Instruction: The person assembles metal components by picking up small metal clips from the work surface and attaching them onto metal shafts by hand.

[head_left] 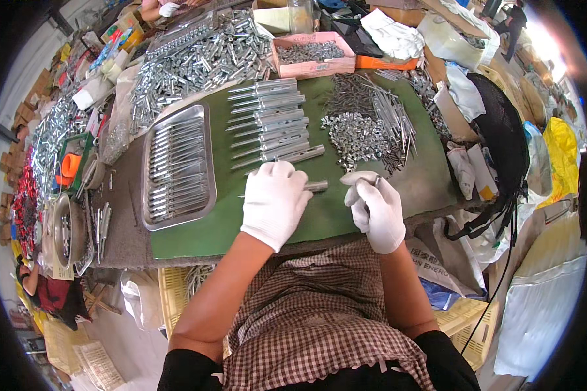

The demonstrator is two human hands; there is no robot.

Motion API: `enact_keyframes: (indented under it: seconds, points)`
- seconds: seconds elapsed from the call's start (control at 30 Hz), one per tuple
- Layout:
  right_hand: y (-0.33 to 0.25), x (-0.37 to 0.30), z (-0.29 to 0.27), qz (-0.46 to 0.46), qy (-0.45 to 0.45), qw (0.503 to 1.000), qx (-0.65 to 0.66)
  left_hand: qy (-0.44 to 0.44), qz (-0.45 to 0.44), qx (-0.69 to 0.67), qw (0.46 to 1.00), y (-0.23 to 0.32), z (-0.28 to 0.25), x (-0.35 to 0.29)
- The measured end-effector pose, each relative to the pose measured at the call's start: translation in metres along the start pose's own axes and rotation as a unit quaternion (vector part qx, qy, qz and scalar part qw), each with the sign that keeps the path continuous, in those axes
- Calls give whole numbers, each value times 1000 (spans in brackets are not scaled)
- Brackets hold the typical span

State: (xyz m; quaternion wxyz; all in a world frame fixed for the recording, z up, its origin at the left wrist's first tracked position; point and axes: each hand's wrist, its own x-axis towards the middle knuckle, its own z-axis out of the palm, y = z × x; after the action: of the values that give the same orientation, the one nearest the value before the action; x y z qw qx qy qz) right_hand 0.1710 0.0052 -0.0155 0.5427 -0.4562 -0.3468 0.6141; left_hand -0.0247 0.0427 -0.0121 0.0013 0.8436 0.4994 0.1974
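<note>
My left hand [276, 203], in a white glove, is closed over a metal tube [317, 186] lying on the green mat [222, 242]. The tube's round end sticks out on the right and a thin tip shows on the left. My right hand [377, 212], also gloved, is raised just to the right with its fingers pinched; a small dark tip shows between them, too small to name. Beyond my left hand lies a column of similar tubes [282, 135] with pointed rods at their left ends. A heap of small silver metal pieces [359, 138] sits beyond my right hand.
On the left stands a metal tray [210, 189] of pointed rods. Dark small parts [352, 94] and long thin pins [396, 117] lie at the mat's far right. Behind are a pink box [316, 67] and a large tube pile [205, 62]. A black mesh chair back [502, 130] stands right.
</note>
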Motion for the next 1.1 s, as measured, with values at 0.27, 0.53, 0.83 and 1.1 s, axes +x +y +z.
enact_keyframes:
  seconds: [0.27,0.53,0.83,1.1]
  points:
    - [-7,-14,10,-12,36,986,-163,-19,90,-118,989,-13,-12,-7]
    - [-19,-16,6,38,-27,982,-186,-41,119,-116,985,4,-29,-12]
    - [-5,-12,-7,-95,-54,925,-364,-66,76,-133,986,4,-23,-24]
    - [0,-10,-12,-109,-37,934,-339,-31,54,-153,986,11,-13,-22]
